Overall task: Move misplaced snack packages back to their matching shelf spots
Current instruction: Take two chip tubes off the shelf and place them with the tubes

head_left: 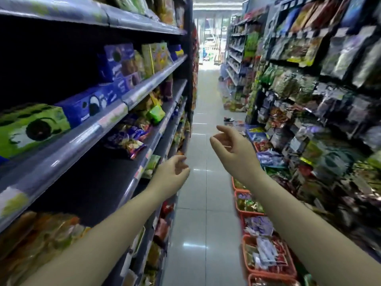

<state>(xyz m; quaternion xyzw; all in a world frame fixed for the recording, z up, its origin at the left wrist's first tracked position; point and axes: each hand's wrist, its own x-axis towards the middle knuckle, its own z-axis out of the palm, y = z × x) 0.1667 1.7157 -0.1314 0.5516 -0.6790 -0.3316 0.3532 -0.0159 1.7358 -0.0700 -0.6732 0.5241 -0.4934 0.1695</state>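
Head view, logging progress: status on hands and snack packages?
Left hand open, empty. Right hand open, empty. Snack packages untouched on the left shelf. Aisle ahead unobstructed.

- A shop aisle: tiled floor (203,223) between stocked shelves (115,118).
- Hanging snack packets (309,83) fill the right side (labels blurred).
- Orange baskets (268,271) line the floor's right edge.

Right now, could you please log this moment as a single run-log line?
left hand: empty, fingers loosely curled, near left shelf edge | right hand: empty, open, over aisle | green snack pack: on shelf, untouched
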